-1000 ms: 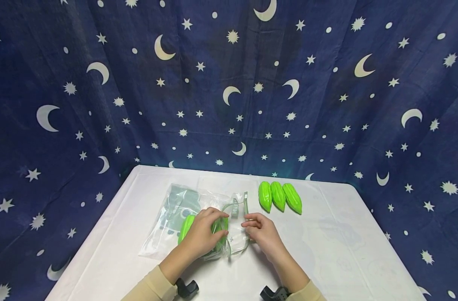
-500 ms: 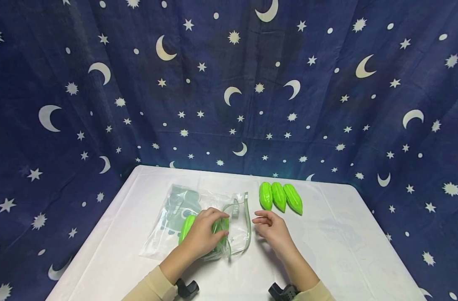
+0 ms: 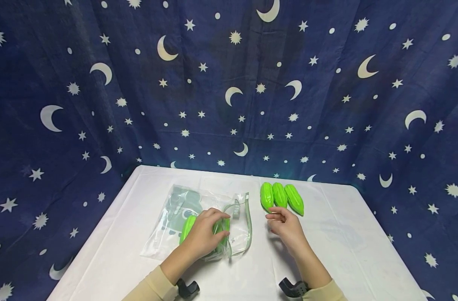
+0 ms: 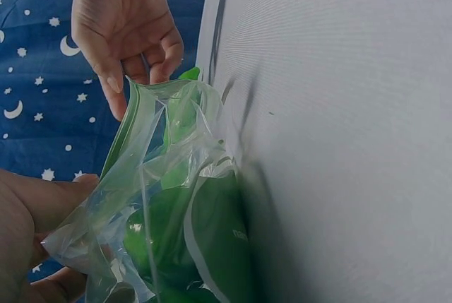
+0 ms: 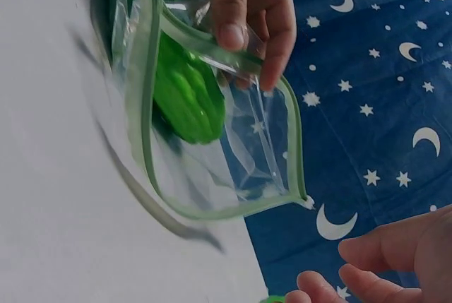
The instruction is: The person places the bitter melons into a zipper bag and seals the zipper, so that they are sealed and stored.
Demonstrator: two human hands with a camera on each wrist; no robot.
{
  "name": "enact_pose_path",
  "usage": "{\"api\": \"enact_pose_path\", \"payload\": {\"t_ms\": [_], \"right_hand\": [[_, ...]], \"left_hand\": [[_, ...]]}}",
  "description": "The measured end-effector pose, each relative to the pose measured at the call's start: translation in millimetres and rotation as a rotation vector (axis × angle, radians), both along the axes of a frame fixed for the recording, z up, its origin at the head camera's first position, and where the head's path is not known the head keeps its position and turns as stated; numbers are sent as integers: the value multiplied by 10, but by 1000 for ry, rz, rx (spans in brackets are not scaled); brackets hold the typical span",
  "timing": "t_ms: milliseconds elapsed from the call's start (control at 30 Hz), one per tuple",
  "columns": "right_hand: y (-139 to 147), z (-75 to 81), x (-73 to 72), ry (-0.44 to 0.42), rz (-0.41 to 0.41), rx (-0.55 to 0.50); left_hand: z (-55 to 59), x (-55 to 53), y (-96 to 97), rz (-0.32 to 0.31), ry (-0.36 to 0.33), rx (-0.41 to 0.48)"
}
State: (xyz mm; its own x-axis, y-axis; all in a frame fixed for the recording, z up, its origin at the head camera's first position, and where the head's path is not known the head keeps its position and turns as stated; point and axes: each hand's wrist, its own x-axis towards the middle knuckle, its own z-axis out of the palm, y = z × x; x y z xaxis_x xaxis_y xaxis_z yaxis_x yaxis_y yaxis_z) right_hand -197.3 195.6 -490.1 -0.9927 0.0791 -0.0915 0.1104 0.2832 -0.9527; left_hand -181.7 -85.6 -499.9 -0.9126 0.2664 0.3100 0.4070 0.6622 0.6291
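Note:
A clear zip bag [image 3: 159, 240] with a green rim and a grey-green cartoon print lies on the table. Inside it are bright green, ridged, pointed vegetable-like pieces [image 5: 187, 98]; their exact kind is unclear. My left hand [image 3: 204, 232] holds the bag near its mouth, thumb and fingers on the plastic edge, as the right wrist view shows. The mouth [image 5: 152, 105] gapes toward the right. My right hand [image 3: 287, 225] hovers apart from the bag, fingers loosely bent and holding nothing. It is just in front of three similar green pieces [image 3: 279, 194] lying side by side.
A white cloth covers the table [image 3: 349, 234], whose far edge meets a dark blue curtain [image 3: 229, 125] with moons and stars. Black camera mounts sit on the left wrist [image 3: 188, 288] and right wrist [image 3: 292, 287].
My right hand has left the bag's mouth and moved right and slightly forward, up to the three green pieces. The left hand and the bag have stayed in place.

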Motion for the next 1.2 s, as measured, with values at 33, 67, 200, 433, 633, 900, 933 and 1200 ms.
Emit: {"api": "enact_pose_path", "payload": {"t_ms": [33, 67, 200, 433, 633, 900, 933, 1200], "right_hand": [[18, 9, -4, 0, -2, -4], [37, 19, -6, -2, -5, -6], [111, 33, -38, 4, -4, 11], [230, 82, -79, 12, -15, 48], [342, 113, -139, 13, -33, 79], [486, 145, -236, 16, -56, 118], [503, 151, -249, 13, -60, 124], [635, 172, -339, 11, -104, 163]], "left_hand": [[-2, -1, 0, 0, 0, -1], [-2, -2, -1, 0, -2, -1], [-1, -7, -3, -4, -10, 6], [7, -11, -8, -2, -25, 10], [12, -11, -9, 0, -33, 14], [30, -3, -15, -1, -41, 24], [28, -4, -16, -1, -43, 24], [1, -13, -20, 2, -42, 16]]}}
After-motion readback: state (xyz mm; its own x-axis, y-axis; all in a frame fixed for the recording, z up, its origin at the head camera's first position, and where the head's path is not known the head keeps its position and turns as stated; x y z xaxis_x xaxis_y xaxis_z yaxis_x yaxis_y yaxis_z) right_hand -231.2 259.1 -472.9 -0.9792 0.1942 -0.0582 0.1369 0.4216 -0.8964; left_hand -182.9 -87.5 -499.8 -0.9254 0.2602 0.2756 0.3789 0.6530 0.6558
